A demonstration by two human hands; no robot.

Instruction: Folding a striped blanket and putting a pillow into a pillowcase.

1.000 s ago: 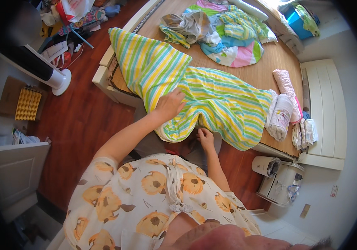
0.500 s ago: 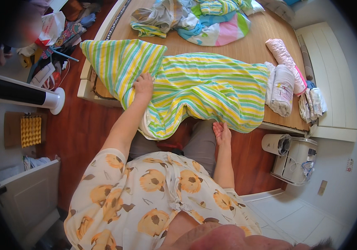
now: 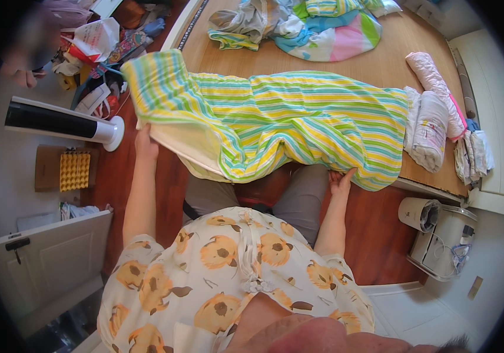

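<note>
Striped cloth (image 3: pixel 317 103), green, yellow and teal, is spread along the near side of the bed (image 3: pixel 408 41), with its right end up against a white roll (image 3: pixel 430 132). Big change is at the left end, tbh: half a second ago it was lying down as a pointed flap with the left hand (image 3: pixel 145 143) resting on top. Now that end has been lifted and the pale underside is showing. The near edge over there is pinched in the left hand, fingers closed on it. The right hand (image 3: pixel 340 181) was palm-up and empty just below the cloth; now it's been brought against the near edge, fingers part curled, though whether anything is actually gripped can't be told. So, as a guess, the cloth is being handled from both sides now, with the left part loose and the middle still rumpled.
</note>
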